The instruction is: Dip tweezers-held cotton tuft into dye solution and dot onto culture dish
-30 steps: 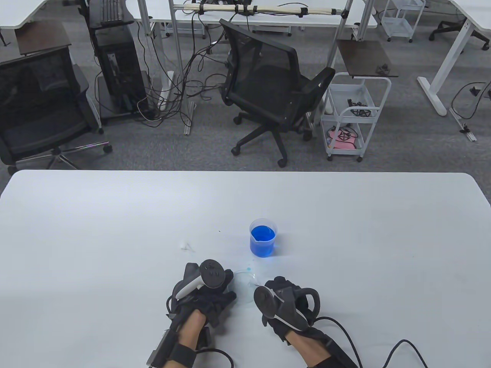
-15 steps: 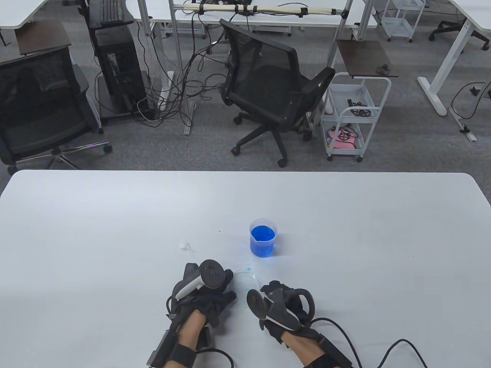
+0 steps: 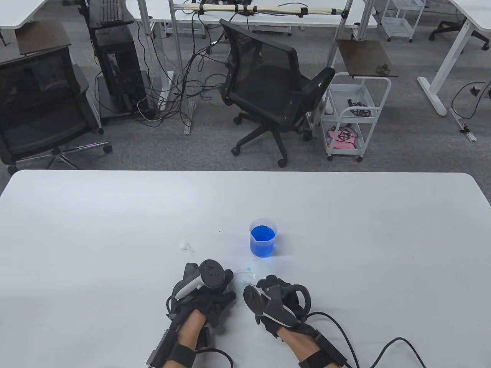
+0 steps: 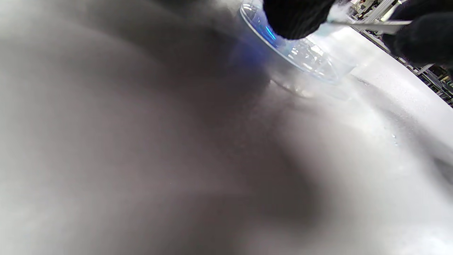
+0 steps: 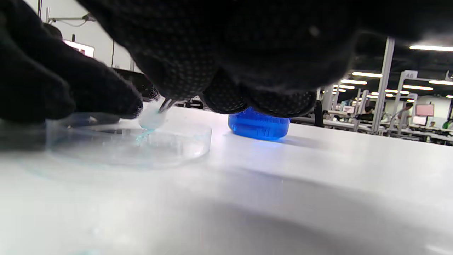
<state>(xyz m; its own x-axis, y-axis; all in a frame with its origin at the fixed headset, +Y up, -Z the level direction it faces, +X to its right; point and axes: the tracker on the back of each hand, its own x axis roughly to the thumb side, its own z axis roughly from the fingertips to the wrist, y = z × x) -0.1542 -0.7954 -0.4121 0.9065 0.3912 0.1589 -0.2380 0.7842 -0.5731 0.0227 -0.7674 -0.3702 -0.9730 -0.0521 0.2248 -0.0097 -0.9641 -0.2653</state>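
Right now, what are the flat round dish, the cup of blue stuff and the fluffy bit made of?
The dish looks like clear, glossy plastic or glass: the table shows through its wall. The cup seems see-through plastic with a pouring lip, though glass is possible. The fluffy bit looks like soft, matte cotton, wet and tinted pale blue, held by thin shiny tweezers, probably metal.

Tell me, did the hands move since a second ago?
The right hand slid left over the culture dish, bringing the tweezers and their cotton tuft along. The left hand, the beaker of blue dye and the loose tuft stayed put.
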